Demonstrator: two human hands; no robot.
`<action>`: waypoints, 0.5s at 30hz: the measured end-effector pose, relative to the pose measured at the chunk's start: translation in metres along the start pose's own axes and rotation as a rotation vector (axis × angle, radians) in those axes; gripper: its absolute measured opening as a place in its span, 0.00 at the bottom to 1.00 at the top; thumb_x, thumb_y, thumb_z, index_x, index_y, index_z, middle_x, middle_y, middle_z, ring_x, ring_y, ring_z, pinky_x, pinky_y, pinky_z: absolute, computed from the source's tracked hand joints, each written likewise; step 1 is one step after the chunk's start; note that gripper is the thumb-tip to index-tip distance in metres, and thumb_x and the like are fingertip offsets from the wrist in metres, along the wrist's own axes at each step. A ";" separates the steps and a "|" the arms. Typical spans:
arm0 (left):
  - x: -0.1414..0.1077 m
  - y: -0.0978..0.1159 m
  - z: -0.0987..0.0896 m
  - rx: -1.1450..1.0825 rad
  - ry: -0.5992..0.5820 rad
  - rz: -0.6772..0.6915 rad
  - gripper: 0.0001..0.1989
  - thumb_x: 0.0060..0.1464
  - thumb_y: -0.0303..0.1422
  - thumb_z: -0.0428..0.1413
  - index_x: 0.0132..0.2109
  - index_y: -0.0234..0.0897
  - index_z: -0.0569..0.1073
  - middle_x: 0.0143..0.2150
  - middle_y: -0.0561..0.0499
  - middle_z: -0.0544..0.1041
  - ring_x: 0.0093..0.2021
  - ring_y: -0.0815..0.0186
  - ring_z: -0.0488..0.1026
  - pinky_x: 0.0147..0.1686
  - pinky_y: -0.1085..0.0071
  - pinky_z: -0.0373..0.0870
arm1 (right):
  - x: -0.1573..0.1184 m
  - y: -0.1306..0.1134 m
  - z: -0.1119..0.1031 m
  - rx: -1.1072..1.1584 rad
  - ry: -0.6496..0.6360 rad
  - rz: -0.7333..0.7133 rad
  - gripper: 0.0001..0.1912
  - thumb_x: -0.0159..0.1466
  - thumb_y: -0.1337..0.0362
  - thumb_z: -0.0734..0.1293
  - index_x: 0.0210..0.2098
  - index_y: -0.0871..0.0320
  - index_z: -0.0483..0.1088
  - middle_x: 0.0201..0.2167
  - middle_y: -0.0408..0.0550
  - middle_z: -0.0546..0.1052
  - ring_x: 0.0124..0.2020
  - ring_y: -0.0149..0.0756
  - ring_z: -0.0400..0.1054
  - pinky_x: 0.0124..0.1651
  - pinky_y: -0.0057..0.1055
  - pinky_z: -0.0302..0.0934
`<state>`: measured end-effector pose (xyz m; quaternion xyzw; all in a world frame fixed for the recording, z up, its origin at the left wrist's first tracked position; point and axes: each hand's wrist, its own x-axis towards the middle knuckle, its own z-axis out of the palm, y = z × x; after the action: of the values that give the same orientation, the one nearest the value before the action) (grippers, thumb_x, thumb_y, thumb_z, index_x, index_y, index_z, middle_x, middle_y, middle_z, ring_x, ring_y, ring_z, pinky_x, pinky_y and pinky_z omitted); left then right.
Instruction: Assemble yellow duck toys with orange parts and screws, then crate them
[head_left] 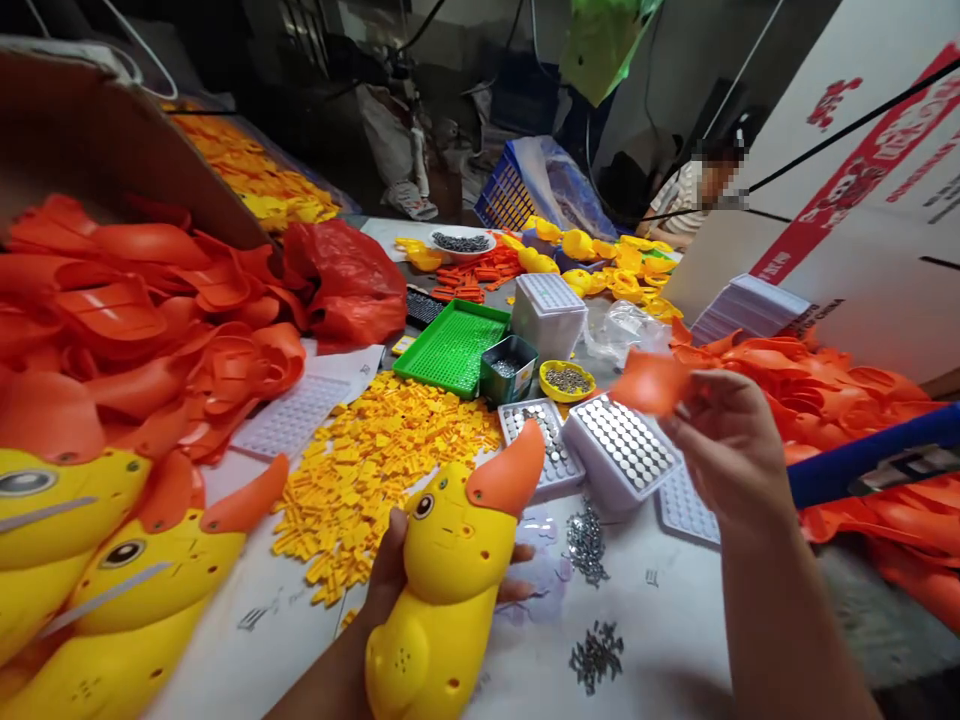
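Note:
A yellow plastic toy duck [439,610] with an orange beak part [511,472] on its head is gripped by my left hand [386,570], fingers wrapped around its back. Over on the right, my right hand [724,440] pinches a loose orange beak piece [649,383], slightly blurred, above a tray of round silver button cells [622,445]. More yellow ducks [161,565] with orange beaks lie at the lower left. Small metal parts form a pile [587,545] beside the held duck, and a pile of screws [596,657] lies nearer me.
Orange beak pieces are heaped at left [127,290] and right [817,385]. Small yellow parts [382,460] cover the table's middle, near a green tray [454,345] and a yellow dish [568,380]. A blue-handled tool [877,455] juts in at right. Another person sits behind.

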<state>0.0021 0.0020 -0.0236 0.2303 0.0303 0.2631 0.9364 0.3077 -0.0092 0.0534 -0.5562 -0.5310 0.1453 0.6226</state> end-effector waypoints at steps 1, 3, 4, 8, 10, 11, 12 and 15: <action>-0.003 -0.002 -0.002 -0.023 0.004 0.017 0.39 0.47 0.61 0.52 0.58 0.40 0.67 0.59 0.45 0.71 0.58 0.47 0.67 0.53 0.53 0.68 | -0.016 -0.004 0.007 0.185 -0.007 0.055 0.23 0.54 0.59 0.74 0.47 0.45 0.66 0.43 0.46 0.70 0.40 0.37 0.70 0.37 0.31 0.69; -0.007 -0.004 -0.006 -0.066 0.004 0.021 0.39 0.49 0.59 0.52 0.60 0.38 0.64 0.58 0.39 0.71 0.53 0.48 0.73 0.48 0.58 0.72 | -0.041 -0.008 0.021 0.424 -0.069 0.183 0.23 0.49 0.58 0.77 0.43 0.46 0.68 0.40 0.46 0.72 0.35 0.36 0.70 0.30 0.29 0.68; -0.008 -0.006 -0.006 -0.078 0.011 0.013 0.39 0.50 0.58 0.52 0.61 0.36 0.63 0.57 0.37 0.72 0.49 0.50 0.75 0.44 0.61 0.74 | -0.049 -0.007 0.027 0.494 -0.108 0.254 0.25 0.47 0.57 0.78 0.42 0.47 0.69 0.39 0.47 0.72 0.33 0.36 0.70 0.28 0.29 0.68; -0.007 -0.011 -0.011 -0.108 0.048 -0.019 0.40 0.51 0.58 0.51 0.62 0.35 0.62 0.54 0.35 0.74 0.44 0.51 0.78 0.40 0.64 0.74 | -0.065 -0.004 0.046 0.610 -0.237 0.439 0.26 0.41 0.58 0.81 0.38 0.50 0.72 0.34 0.46 0.75 0.29 0.35 0.70 0.26 0.28 0.68; -0.007 -0.014 -0.017 -0.129 0.048 -0.062 0.39 0.51 0.56 0.52 0.60 0.33 0.64 0.54 0.35 0.74 0.45 0.50 0.77 0.42 0.62 0.74 | -0.066 -0.005 0.051 0.613 -0.253 0.425 0.20 0.45 0.59 0.79 0.35 0.51 0.72 0.33 0.46 0.76 0.31 0.36 0.72 0.29 0.29 0.69; -0.008 -0.016 -0.020 -0.142 0.054 -0.100 0.37 0.51 0.54 0.53 0.60 0.32 0.65 0.54 0.35 0.74 0.45 0.50 0.77 0.43 0.61 0.74 | -0.066 -0.007 0.051 0.609 -0.254 0.400 0.17 0.48 0.58 0.78 0.35 0.50 0.72 0.33 0.46 0.77 0.32 0.37 0.73 0.30 0.30 0.70; -0.008 -0.017 -0.024 -0.153 0.066 -0.149 0.36 0.52 0.52 0.54 0.60 0.32 0.65 0.54 0.36 0.74 0.45 0.50 0.77 0.43 0.60 0.74 | -0.066 -0.008 0.050 0.598 -0.256 0.369 0.15 0.50 0.58 0.77 0.35 0.49 0.72 0.34 0.46 0.78 0.33 0.38 0.73 0.31 0.31 0.71; -0.011 -0.017 -0.028 -0.140 0.143 -0.309 0.34 0.52 0.46 0.56 0.62 0.32 0.63 0.52 0.37 0.75 0.45 0.51 0.77 0.42 0.59 0.74 | -0.061 -0.006 0.040 0.467 -0.287 0.262 0.13 0.52 0.54 0.75 0.35 0.48 0.73 0.34 0.45 0.79 0.36 0.43 0.75 0.37 0.39 0.72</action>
<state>-0.0044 -0.0049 -0.0575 0.1377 0.1135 0.1332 0.9749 0.2484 -0.0369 0.0209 -0.4355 -0.4898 0.4195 0.6280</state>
